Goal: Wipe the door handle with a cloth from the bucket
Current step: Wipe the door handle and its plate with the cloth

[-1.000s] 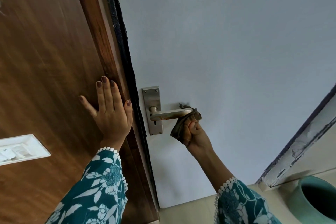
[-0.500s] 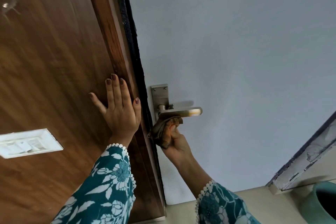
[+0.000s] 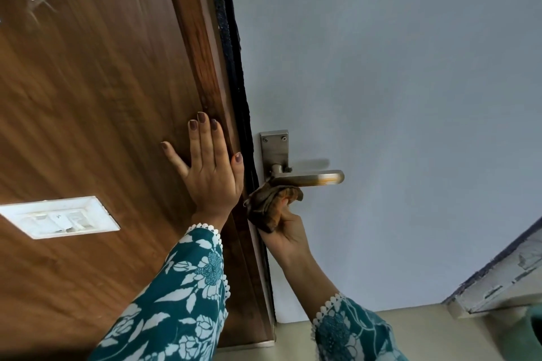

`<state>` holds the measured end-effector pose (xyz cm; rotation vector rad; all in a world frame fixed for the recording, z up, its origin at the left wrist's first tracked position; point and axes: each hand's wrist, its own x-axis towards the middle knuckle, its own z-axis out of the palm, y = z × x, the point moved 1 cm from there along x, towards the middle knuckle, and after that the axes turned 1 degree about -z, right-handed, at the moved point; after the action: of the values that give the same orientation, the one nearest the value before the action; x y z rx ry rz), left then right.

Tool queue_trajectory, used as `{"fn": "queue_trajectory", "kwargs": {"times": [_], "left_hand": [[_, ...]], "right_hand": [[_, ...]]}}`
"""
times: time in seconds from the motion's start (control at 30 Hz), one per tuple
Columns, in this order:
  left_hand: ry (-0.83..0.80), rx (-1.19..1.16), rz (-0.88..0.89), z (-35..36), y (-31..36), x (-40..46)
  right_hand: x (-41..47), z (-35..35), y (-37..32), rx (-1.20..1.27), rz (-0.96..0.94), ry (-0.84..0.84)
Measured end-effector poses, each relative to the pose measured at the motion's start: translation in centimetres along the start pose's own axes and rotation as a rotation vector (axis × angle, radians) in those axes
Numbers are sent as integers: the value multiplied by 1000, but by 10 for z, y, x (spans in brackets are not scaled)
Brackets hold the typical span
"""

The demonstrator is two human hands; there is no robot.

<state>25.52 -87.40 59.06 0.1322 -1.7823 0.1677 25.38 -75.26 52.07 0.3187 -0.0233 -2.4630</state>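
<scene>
A metal lever door handle (image 3: 308, 178) with its backplate (image 3: 274, 149) sits on the pale blue-grey door (image 3: 396, 97). My right hand (image 3: 283, 233) grips a bunched brown cloth (image 3: 271, 204) pressed against the underside of the lever near its pivot. The lever's free end shows an orange-brown stain. My left hand (image 3: 209, 168) lies flat with fingers spread on the brown wooden panel (image 3: 96, 97), just left of the door edge. Only a teal sliver of the bucket (image 3: 536, 331) shows at the right border.
A white switch plate (image 3: 60, 217) is set in the wooden panel at the left. A black seal strip (image 3: 234, 61) runs along the door edge. A chipped white frame (image 3: 498, 281) stands at the lower right above a beige floor (image 3: 425, 334).
My right hand slid the cloth from the lever's free end leftwards to its pivot, where it now stays. The view shifted right, pushing the bucket nearly out of sight. My left hand stayed flat.
</scene>
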Motion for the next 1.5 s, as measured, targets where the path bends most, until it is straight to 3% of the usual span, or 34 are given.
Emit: {"fn": "queue_trajectory", "kwargs": {"times": [0.27, 0.43, 0.57, 0.63, 0.8, 0.9, 1.0, 1.5], "left_hand": [[-6, 10, -19, 0, 0, 1], [-2, 19, -7, -1, 0, 1], [-1, 25, -16, -1, 0, 1], [-4, 25, -27, -1, 0, 1], [-11, 49, -35, -2, 2, 1], [6, 40, -30, 3, 2, 4], [5, 35, -13, 3, 1, 4], [62, 28, 0, 2, 2, -2]], "right_hand": [[1, -2, -6, 61, -51, -66], [-7, -5, -48, -233, -214, -48], [-21, -2, -88, -281, -294, -75], [-30, -2, -103, -441, -397, -55], [-65, 6, -138, -1066, -908, 106], [-75, 15, -132, -1402, -1175, 244], [-63, 11, -111, -1710, -1386, 248], [-38, 6, -82, -1943, -1543, 158]]}}
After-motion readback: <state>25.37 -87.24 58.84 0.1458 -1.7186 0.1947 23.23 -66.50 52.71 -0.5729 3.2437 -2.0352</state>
